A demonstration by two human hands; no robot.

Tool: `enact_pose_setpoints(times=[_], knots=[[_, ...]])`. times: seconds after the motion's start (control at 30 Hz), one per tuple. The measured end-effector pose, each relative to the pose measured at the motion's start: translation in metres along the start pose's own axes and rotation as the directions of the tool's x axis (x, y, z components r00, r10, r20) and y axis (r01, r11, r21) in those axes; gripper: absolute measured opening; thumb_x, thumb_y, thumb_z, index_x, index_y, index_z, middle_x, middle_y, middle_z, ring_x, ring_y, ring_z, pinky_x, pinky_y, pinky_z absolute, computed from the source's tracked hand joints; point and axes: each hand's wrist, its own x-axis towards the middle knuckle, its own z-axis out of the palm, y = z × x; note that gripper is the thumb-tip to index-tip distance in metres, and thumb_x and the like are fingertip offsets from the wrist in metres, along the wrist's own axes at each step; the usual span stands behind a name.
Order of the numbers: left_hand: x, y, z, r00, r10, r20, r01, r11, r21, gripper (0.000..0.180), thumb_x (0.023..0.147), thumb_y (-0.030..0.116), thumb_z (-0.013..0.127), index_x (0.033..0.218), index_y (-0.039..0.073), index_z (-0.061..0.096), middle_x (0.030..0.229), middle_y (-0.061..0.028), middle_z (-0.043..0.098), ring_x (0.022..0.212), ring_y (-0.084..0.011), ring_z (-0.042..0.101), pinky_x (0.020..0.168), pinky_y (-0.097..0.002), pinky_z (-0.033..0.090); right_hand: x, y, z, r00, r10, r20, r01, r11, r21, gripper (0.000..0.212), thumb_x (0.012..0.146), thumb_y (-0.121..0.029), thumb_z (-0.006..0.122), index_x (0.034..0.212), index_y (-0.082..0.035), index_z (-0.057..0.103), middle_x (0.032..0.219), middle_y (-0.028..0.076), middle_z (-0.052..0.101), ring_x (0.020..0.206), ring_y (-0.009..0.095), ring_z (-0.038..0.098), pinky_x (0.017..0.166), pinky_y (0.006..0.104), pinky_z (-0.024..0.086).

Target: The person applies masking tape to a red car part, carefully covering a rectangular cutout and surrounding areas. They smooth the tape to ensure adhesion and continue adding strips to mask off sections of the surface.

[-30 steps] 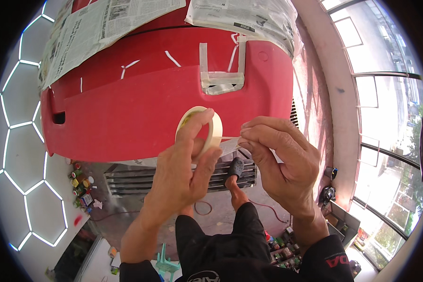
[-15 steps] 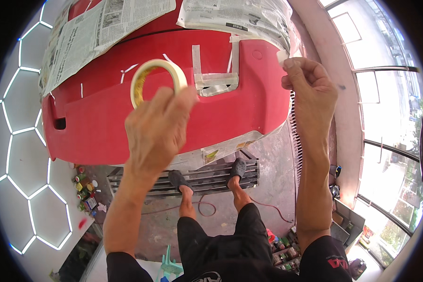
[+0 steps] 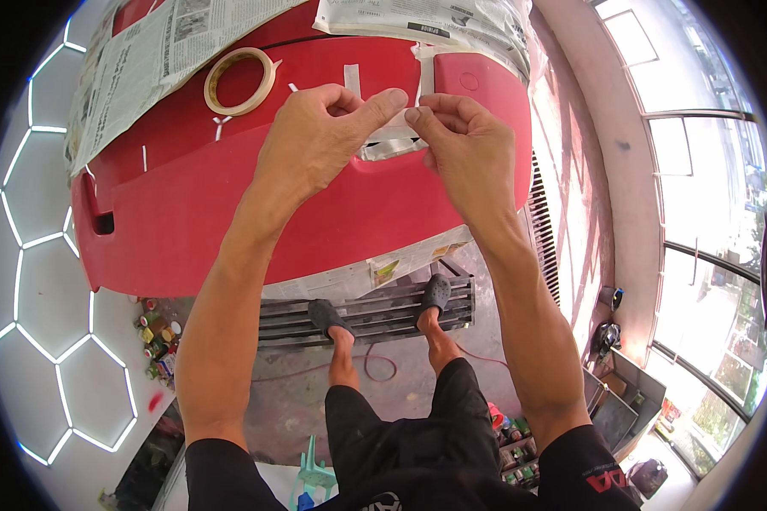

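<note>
My left hand [image 3: 311, 140] and my right hand [image 3: 473, 149] meet thumb to thumb over a red car bumper [image 3: 307, 221]. Between their pinched fingers is a short pale strip of masking tape [image 3: 394, 126], partly hidden by the thumbs. Behind it, more tape borders a recess in the bumper, where a silvery covering [image 3: 392, 150] shows. The roll of masking tape [image 3: 267, 92], a small loose end at its right side, rests against the red panel left of my left hand; no fingers are visible on it.
Newspaper sheets [image 3: 175, 64] cover the upper bodywork. My feet stand on a slatted dark platform [image 3: 366, 319] below the bumper. A red hose [image 3: 379, 366] curls on the floor. Cans and bottles [image 3: 158, 336] cluster at left, with a turquoise stand [image 3: 315, 473] near the lower edge.
The tape roll has left my left hand and is on the panel. My right hand has moved left with the torn strip, and my left hand has moved up and right to meet it.
</note>
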Motion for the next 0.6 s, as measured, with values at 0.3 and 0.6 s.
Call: enact_pose_setpoints(times=[0.3,0.6], knots=[[-0.002,0.000,0.027,0.991,-0.050,0.128,0.025,0.982,0.189,0.037,0.105,0.037,0.068,0.097,0.003,0.079,0.081,-0.0099,0.075,0.084,-0.0256,0.071,0.080,-0.0457,0.053,0.009,0.008,-0.013,0.992,0.104,0.066,-0.095,0.986,-0.134,0.029,0.104,-0.024,0.075,0.116,0.002,0.082,0.093,0.011,0.083,0.068,0.018,0.072,0.064,0.0340,0.058],[-0.005,-0.013,0.049,0.919,0.388,0.072,-0.327,0.646,0.690,0.027,0.107,0.030,0.066,0.097,0.009,0.080,0.097,-0.0107,0.077,0.103,-0.0320,0.067,0.093,-0.0511,0.047,0.016,0.024,-0.001,0.998,-0.065,0.019,0.059,0.704,-0.708,0.024,0.102,-0.035,0.078,0.112,-0.015,0.087,0.116,0.009,0.070,0.107,0.031,0.073,0.094,0.0464,0.055]])
